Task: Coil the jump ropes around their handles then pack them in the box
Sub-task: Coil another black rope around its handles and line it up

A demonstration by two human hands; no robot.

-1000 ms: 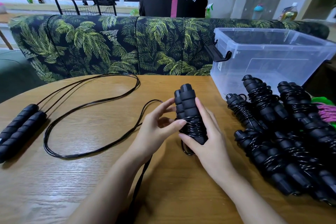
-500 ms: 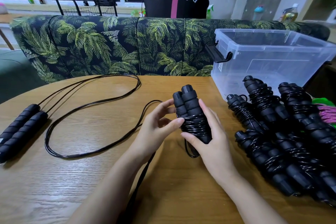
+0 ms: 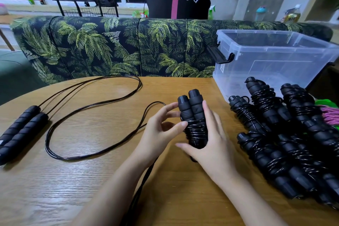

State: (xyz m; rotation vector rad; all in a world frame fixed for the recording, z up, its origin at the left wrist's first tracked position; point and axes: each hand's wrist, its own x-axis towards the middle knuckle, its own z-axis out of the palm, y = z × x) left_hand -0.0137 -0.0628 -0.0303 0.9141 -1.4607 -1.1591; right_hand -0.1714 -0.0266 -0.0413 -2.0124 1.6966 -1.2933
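Your right grip (image 3: 211, 145) is closed around the lower part of the paired handles (image 3: 191, 110), with the thumb below and the fingers along the right side. Your left grip (image 3: 161, 130) is narrow: its thumb presses on the wound cord (image 3: 197, 130) and its fingers touch the handles from the left. The handles stand tilted over the middle of the table (image 3: 73, 189). The loose cord (image 3: 78, 158) lies looped at the left. The coiled jump ropes (image 3: 286, 145) are piled beside the box (image 3: 275, 57).
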